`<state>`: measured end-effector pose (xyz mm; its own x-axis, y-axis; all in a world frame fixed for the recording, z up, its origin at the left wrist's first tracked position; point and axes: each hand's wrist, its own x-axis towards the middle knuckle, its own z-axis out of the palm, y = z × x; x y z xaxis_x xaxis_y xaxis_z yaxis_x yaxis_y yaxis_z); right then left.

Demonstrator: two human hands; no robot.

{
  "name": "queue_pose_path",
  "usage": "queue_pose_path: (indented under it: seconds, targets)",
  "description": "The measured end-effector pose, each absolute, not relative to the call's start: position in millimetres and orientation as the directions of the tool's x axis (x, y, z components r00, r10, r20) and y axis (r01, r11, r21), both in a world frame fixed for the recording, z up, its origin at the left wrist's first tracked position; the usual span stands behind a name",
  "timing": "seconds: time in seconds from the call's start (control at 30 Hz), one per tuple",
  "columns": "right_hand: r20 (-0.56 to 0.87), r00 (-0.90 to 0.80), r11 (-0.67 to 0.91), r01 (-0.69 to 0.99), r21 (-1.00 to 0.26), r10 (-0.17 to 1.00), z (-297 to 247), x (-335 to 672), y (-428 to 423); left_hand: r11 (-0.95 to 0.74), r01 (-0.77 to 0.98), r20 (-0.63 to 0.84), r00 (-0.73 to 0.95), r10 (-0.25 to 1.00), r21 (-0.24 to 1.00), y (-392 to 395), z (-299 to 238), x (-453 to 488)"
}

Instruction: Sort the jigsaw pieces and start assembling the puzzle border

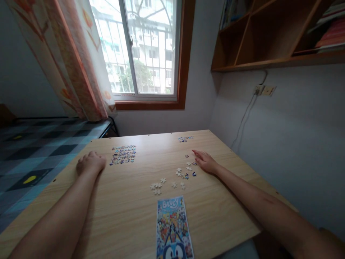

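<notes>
My left hand rests on the wooden table with its fingers curled under into a loose fist, just left of a partly joined patch of puzzle pieces. My right hand lies flat with fingers stretched out, holding nothing, beside several loose puzzle pieces. More loose pieces, pale side up, lie nearer the middle. A small joined group of pieces sits at the far edge. A colourful cartoon reference picture lies at the near edge between my arms.
A window with a patterned curtain is behind the table. A bed with a chequered cover stands at the left. A wooden wall shelf hangs at the upper right, above a wall socket with a cable.
</notes>
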<state>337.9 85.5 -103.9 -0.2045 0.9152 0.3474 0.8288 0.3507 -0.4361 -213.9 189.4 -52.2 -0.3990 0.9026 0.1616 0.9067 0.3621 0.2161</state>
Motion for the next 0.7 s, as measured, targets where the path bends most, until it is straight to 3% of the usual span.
queue_pose_path:
  seconds: [0.23,0.37,0.7]
  targets:
    - [0.407,-0.224,0.420,0.759,-0.498,0.886,-105.5,341.7,54.4,0.445,0.874,0.167,-0.477,0.863,0.198,167.0,-59.8,-210.1]
    - [0.407,-0.231,0.418,0.781,-0.464,0.884,-106.7,338.0,56.4,0.444,0.874,0.185,-0.478,0.859,0.197,155.5,-59.5,-206.4]
    - [0.325,-0.013,0.139,0.920,-0.366,0.946,-98.9,335.9,74.4,0.416,0.880,0.202,-0.461,0.864,0.229,152.9,-59.7,-211.8]
